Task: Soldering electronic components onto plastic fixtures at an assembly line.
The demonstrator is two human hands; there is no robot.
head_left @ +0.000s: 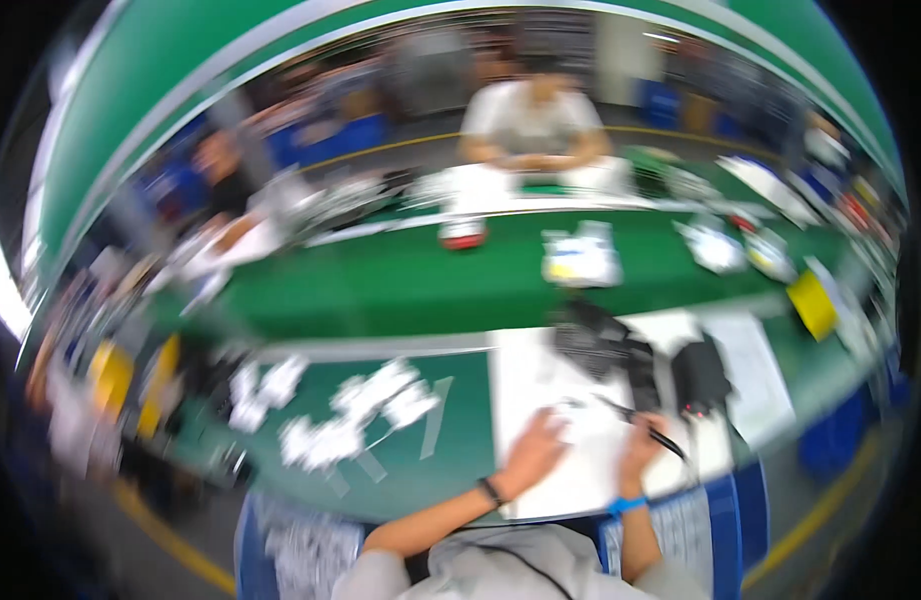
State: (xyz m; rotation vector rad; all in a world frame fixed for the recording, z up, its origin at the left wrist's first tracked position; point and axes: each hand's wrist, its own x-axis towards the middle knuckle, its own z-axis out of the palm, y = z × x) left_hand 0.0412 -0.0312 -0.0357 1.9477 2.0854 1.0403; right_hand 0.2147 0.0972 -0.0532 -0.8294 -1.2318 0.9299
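Note:
Motion blurs the whole head view. My right hand (638, 447) is closed around a black pen-shaped tool with a cord, which looks like a soldering iron (665, 441); its thin end points up and left over a white sheet (526, 372). My left hand (538, 452) rests over the same sheet, its fingers reaching toward small dark bits (573, 404) too smeared to name. Whether those fingers pinch anything cannot be made out. Beyond my hands lies a dark, bulky object (593, 338). To the right of it stands a black box (701, 374) with small red lights.
Several white crumpled pieces (366, 405) and clear strips (438, 415) lie on the green mat to my left. White packets (583, 255) and a red-and-white round item (463, 233) sit farther back. Across the table a person in white (534, 120) sits; another is at far left.

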